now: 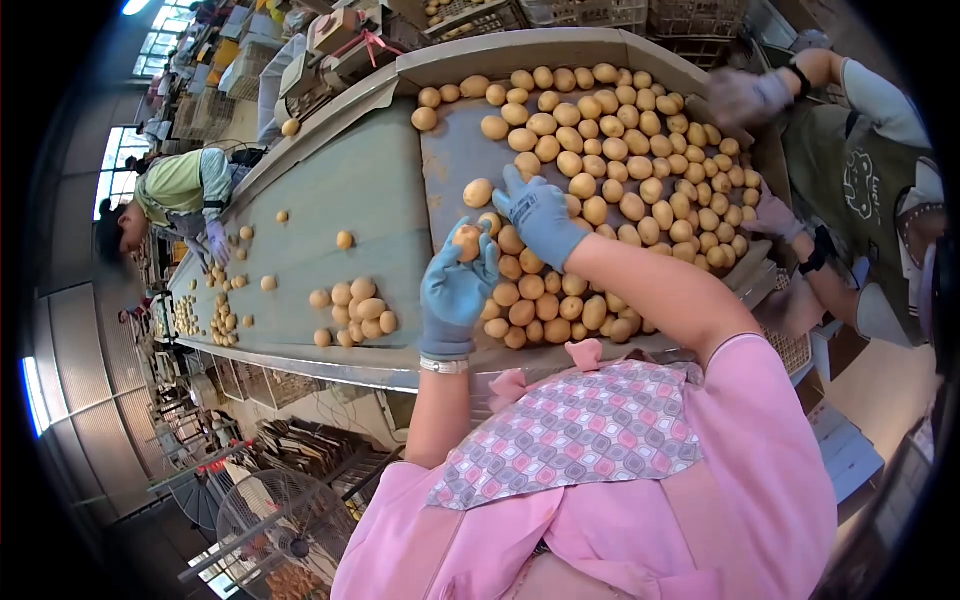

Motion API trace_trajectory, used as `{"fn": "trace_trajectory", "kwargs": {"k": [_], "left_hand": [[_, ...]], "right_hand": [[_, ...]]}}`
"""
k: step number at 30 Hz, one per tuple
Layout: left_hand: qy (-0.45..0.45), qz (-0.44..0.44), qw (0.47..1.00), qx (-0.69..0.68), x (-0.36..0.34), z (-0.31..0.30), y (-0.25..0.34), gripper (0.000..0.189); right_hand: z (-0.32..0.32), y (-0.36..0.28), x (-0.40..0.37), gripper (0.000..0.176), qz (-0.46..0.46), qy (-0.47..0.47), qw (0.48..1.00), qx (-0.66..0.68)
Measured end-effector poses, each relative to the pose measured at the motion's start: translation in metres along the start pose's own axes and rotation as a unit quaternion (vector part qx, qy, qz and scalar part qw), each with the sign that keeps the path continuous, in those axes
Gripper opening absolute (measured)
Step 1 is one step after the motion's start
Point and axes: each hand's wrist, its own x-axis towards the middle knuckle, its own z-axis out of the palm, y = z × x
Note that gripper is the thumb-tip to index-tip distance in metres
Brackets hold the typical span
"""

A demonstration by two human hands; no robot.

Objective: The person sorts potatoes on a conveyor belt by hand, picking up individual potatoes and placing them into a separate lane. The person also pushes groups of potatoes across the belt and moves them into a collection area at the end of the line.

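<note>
My left hand [455, 295], in a blue-grey glove, has its fingers closed around a potato [466, 241] at the near side of the sorting table. My right hand [543, 218], gloved the same way, reaches over the pile of potatoes [640, 150] with fingers apart and pointing away from me. A single potato [477, 193] lies just left of its fingertips. What lies under the right palm is hidden. Several potatoes [525, 312] are heaped between my forearms and the table's near edge.
A green conveyor belt [310, 240] stretches left, carrying a potato cluster [355, 310] and scattered ones. A person [180, 195] in gloves works at its far end. At the right, another person's gloved hand [748, 97] is by the pile. A fan [285, 530] stands below left.
</note>
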Motion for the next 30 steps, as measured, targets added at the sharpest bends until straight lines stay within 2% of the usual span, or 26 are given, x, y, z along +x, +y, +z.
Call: {"fn": "trace_trajectory", "kwargs": {"k": [1,3,5,8,9,14,15,16,17,18,20,22,23,25,27,28,30], "left_hand": [[0.008,0.009,1.0,0.001,-0.001,-0.006,-0.002,0.045],[-0.001,0.006,1.0,-0.029,-0.001,-0.011,-0.003,0.043],[-0.033,-0.022,0.995,-0.094,-0.004,-0.009,-0.006,0.041],[0.01,0.069,0.997,-0.032,-0.011,0.011,-0.035,0.044],[0.005,0.059,0.998,-0.019,-0.01,0.007,-0.039,0.061],[-0.01,-0.035,0.996,-0.079,0.009,-0.023,-0.055,0.061],[-0.025,-0.045,0.996,-0.076,0.013,-0.03,-0.056,0.061],[-0.04,-0.055,0.995,-0.073,0.016,-0.033,-0.056,0.06],[0.021,-0.006,1.0,0.021,0.013,-0.036,-0.056,0.059],[0.035,0.004,0.999,-0.031,0.011,-0.023,-0.06,0.057],[0.063,0.028,0.988,-0.137,0.01,0.016,-0.072,0.055],[0.086,0.046,0.983,-0.154,0.014,0.011,-0.069,0.053],[0.108,0.047,0.981,-0.155,0.014,0.009,-0.068,0.053],[0.123,0.049,0.979,-0.156,0.015,0.001,-0.065,0.053],[0.111,0.047,0.98,-0.158,0.012,-0.008,-0.066,0.055],[0.116,0.055,0.978,-0.162,0.013,-0.009,-0.066,0.055],[0.127,0.069,0.975,-0.17,0.017,-0.01,-0.068,0.055]], "right_hand": [[0.002,0.0,0.011,0.038,0.028,-0.002,0.996,0.087],[0.006,0.009,0.013,0.041,0.0,0.019,0.984,0.178],[-0.002,0.033,-0.007,0.042,-0.11,0.062,0.976,0.179],[-0.033,0.029,-0.052,0.044,-0.099,0.219,0.911,0.336],[-0.037,0.023,-0.067,0.045,-0.12,0.208,0.913,0.329],[-0.047,0.003,-0.103,0.052,-0.195,0.171,0.917,0.303],[-0.053,0.007,-0.105,0.046,-0.2,0.196,0.874,0.398],[-0.059,0.014,-0.106,0.043,-0.17,0.169,0.853,0.464],[-0.065,0.024,-0.109,0.04,-0.141,0.138,0.827,0.527],[-0.067,0.037,-0.111,0.038,-0.112,0.106,0.795,0.587],[-0.039,0.072,-0.117,0.037,0.034,0.04,0.677,0.734],[-0.03,0.082,-0.133,0.034,0.173,-0.015,0.513,0.84],[0.004,0.087,-0.141,0.032,0.195,-0.018,0.467,0.862],[0.017,0.101,-0.153,0.029,0.2,-0.12,0.457,0.858],[0.011,0.116,-0.168,0.025,0.164,-0.312,0.514,0.782],[-0.005,0.126,-0.157,0.024,-0.002,-0.275,0.705,0.653],[-0.048,0.151,-0.103,0.025,-0.045,-0.157,0.722,0.672]]}}
